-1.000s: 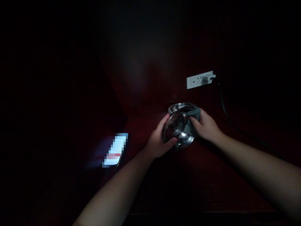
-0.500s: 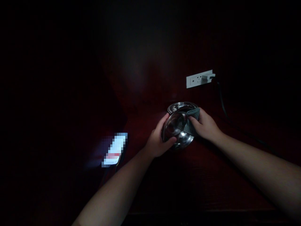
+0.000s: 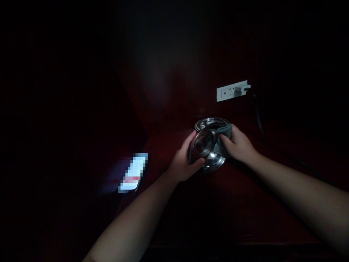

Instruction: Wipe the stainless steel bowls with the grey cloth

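Note:
In dim light my left hand [image 3: 183,163] grips the left rim of a shiny steel bowl [image 3: 205,153], which is tilted toward me above a dark red wooden table [image 3: 234,203]. My right hand [image 3: 239,145] is closed on a grey cloth [image 3: 221,140] and presses it against the bowl's inner right side. Just behind the held bowl, a second steel bowl [image 3: 207,123] rests on the table, partly hidden.
A lit phone screen [image 3: 133,173] lies on the table at the left. On the wall behind, a white socket strip [image 3: 229,92] holds a white plug, from which a black cable [image 3: 257,114] runs down to the right. Everything else is in darkness.
Almost nothing has changed. Both hands keep their hold on the bowl and the cloth, with only a slight shift of the view.

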Motion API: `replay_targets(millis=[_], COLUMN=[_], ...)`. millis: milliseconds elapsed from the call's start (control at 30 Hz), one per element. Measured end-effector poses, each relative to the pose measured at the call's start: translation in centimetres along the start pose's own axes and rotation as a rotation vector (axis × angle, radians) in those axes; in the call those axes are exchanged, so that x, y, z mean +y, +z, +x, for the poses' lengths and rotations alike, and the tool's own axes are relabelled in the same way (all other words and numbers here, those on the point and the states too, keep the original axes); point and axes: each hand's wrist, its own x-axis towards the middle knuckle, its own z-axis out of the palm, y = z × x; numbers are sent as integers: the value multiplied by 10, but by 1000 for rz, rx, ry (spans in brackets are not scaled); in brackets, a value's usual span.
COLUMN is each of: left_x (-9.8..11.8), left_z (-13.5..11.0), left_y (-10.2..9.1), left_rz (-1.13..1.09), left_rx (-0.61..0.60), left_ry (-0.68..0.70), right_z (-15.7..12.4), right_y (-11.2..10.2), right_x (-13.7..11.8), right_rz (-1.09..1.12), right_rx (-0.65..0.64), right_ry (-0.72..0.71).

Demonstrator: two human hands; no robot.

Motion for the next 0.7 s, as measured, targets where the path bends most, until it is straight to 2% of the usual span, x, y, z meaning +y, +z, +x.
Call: replay_targets(millis=[700], left_x=[1], left_z=[-2], left_y=[0], left_rz=[70], left_rx=[-7], left_ry=[-3], right_z=[1], right_y=[-2], right_x=[-5], right_rz=[-28], right_rx=[-11], right_ry=[19])
